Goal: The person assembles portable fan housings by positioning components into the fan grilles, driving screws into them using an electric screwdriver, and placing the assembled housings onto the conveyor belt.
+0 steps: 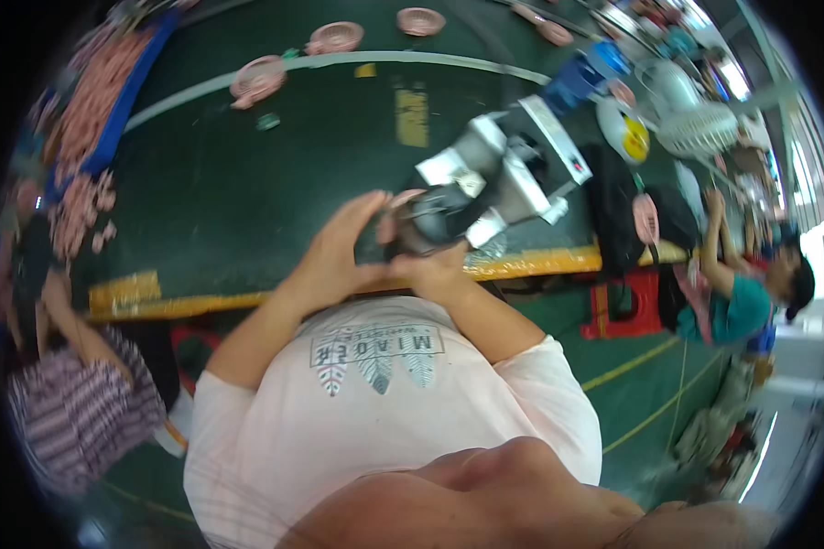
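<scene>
At the table's near edge, a machine with silver-white metal blocks and a black rounded head stands in front of me. My left hand is just left of this head, its fingers and thumb apart in a curve. A small pink piece shows by the left fingertips, against the black head; blur hides whether I touch it. My right hand is under the near side of the head. Its fingers are mostly hidden there, so what it holds cannot be made out.
Pink oval casings lie along a pale strip across the dark green table. At left, a blue-edged tray holds many pink parts. A blue bottle and a white fan stand at right. People sit on both sides; a red stool is at right.
</scene>
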{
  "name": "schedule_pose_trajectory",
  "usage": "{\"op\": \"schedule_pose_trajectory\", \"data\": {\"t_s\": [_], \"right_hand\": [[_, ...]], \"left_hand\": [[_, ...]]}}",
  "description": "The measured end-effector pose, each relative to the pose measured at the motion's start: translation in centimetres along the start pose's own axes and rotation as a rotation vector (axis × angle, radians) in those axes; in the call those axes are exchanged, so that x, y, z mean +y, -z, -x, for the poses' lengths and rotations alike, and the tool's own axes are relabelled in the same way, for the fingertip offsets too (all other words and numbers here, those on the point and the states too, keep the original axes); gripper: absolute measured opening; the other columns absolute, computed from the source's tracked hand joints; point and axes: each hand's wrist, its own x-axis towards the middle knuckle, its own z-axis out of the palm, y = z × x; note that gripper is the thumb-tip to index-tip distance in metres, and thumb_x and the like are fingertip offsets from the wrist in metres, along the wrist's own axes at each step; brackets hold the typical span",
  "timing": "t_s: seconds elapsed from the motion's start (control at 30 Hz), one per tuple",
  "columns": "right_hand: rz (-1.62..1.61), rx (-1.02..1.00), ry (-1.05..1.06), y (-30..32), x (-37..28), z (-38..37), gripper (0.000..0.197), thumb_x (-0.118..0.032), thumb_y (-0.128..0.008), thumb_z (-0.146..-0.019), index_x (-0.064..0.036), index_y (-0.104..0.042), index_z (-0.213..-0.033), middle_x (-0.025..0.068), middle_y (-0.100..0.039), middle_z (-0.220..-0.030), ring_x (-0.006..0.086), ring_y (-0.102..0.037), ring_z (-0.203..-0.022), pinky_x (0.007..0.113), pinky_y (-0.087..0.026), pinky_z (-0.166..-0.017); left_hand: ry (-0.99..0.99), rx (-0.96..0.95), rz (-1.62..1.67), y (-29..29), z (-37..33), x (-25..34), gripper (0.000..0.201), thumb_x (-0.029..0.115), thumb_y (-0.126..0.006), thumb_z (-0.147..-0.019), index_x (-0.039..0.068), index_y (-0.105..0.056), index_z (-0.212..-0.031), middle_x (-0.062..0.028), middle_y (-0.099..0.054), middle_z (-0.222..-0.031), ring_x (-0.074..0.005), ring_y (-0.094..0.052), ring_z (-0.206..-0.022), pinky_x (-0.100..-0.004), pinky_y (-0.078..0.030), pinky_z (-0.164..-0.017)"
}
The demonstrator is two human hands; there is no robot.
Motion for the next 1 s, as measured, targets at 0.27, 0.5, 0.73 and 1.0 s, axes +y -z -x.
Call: {"op": "schedule_pose_trajectory", "data": {"t_s": [0.27,0.5,0.73,1.0], "right_hand": [[0.99,-0.069,0.625,5.8,-8.9,1.2,0.057,-0.049,-0.064,-0.068,0.0025,-0.056,-0.09,0.0129,-0.057,-0.089,0.0256,-0.054,-0.084,0.033,-0.043,-0.073],[1.897,1.077,0.537,22.5,-16.7,4.4,0.038,-0.025,-0.069,-0.067,-0.0083,-0.058,-0.099,0.0156,-0.05,-0.104,0.0315,-0.044,-0.101,0.041,-0.035,-0.086],[1.937,1.118,-0.051,30.7,-16.8,8.1,0.032,-0.027,-0.066,-0.069,-0.009,-0.062,-0.095,0.0139,-0.053,-0.107,0.032,-0.048,-0.102,0.042,-0.04,-0.084],[1.799,0.943,0.546,22.8,-16.9,5.8,0.017,-0.014,-0.065,-0.071,-0.0026,-0.061,-0.083,0.0109,-0.057,-0.099,0.0306,-0.051,-0.097,0.037,-0.039,-0.084]], "left_hand": [[0.103,-0.026,0.525,-6.1,-1.3,-1.1,0.037,0.002,-0.061,-0.073,0.003,-0.045,-0.106,-0.0059,-0.055,-0.097,-0.0139,-0.05,-0.092,-0.0269,-0.039,-0.083],[0.199,0.052,0.506,-5.9,-1.7,-0.5,0.037,0.0,-0.061,-0.072,0.003,-0.046,-0.106,-0.0059,-0.058,-0.095,-0.0123,-0.053,-0.087,-0.0257,-0.042,-0.078],[0.19,0.087,0.635,-5.8,-1.3,-0.9,0.035,-0.002,-0.061,-0.071,0.003,-0.047,-0.103,-0.0072,-0.058,-0.093,-0.0136,-0.054,-0.088,-0.0268,-0.043,-0.078],[0.122,0.131,0.64,-3.4,0.7,-1.1,0.033,-0.004,-0.059,-0.072,0.003,-0.045,-0.101,-0.0093,-0.058,-0.093,-0.0156,-0.054,-0.088,-0.0281,-0.043,-0.079]]}}
